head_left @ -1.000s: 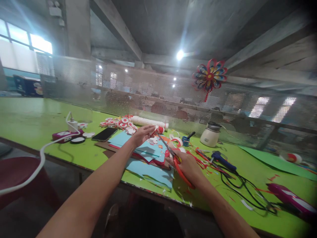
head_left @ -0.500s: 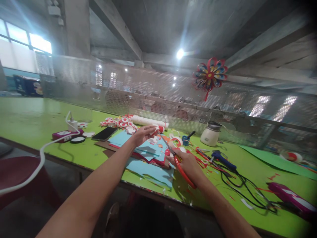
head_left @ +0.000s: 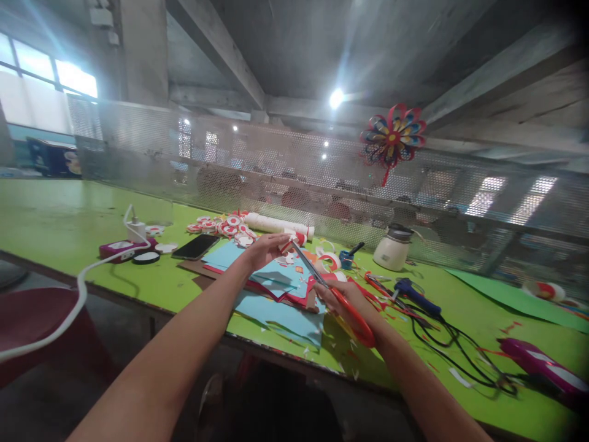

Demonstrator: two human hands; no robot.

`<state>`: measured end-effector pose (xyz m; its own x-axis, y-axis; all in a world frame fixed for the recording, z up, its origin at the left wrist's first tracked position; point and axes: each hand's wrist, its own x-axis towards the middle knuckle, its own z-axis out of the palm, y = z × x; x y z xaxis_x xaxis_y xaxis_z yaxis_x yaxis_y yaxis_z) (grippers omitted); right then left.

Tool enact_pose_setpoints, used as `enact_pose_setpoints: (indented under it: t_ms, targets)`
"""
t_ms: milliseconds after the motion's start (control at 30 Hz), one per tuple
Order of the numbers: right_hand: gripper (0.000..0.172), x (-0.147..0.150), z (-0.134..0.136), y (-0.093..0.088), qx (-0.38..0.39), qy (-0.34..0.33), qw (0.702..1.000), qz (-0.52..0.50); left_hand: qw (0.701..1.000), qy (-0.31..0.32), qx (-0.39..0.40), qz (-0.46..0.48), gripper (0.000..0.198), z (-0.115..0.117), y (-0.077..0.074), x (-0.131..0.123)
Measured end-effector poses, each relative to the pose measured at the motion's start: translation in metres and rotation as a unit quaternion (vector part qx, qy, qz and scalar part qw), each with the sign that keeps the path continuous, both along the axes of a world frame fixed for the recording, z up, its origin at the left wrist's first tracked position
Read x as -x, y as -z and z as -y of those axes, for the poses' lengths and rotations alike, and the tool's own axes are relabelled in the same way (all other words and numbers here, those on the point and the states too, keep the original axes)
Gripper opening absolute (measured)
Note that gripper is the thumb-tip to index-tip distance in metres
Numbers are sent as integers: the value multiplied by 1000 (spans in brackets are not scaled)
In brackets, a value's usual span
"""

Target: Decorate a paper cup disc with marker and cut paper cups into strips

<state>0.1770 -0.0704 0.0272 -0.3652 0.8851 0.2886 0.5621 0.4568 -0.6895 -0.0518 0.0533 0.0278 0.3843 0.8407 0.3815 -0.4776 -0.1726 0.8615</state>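
My right hand (head_left: 343, 301) is closed round the orange-red handles of a pair of scissors (head_left: 316, 270), whose blades point up and left. The blade tips meet a small piece of red and white paper (head_left: 286, 245) pinched in the fingers of my left hand (head_left: 265, 250). Its exact shape is hard to make out. Below both hands lie light blue paper sheets (head_left: 276, 316) and red sheets, with small cut pieces scattered on top. A pile of red and white paper discs (head_left: 232, 227) sits beyond my left hand.
On the green table (head_left: 193, 307) lie a phone (head_left: 196, 247), a purple power strip (head_left: 120, 248), a blue glue gun (head_left: 416, 296) with black cable, and a purple tool (head_left: 540, 363). A cream jug (head_left: 392, 250) stands by the perforated metal screen (head_left: 257, 166). A paper flower (head_left: 392, 138) hangs there.
The scissors have turned slightly in my right hand, and their handles sit a little further right. My left hand keeps its pinch on the paper in nearly the same place.
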Motion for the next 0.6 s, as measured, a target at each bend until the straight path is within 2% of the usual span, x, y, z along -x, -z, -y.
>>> enact_pose_setpoints:
  t_ms: [400,600]
  targets:
    - [56,1,14,-14,67,-38,996,-36,1000,10,-16,-13,33,-6,5,1]
    - [56,-3,10,-10,34,-25,999,-14,1000,12,-14,-10,31,-4,4,1]
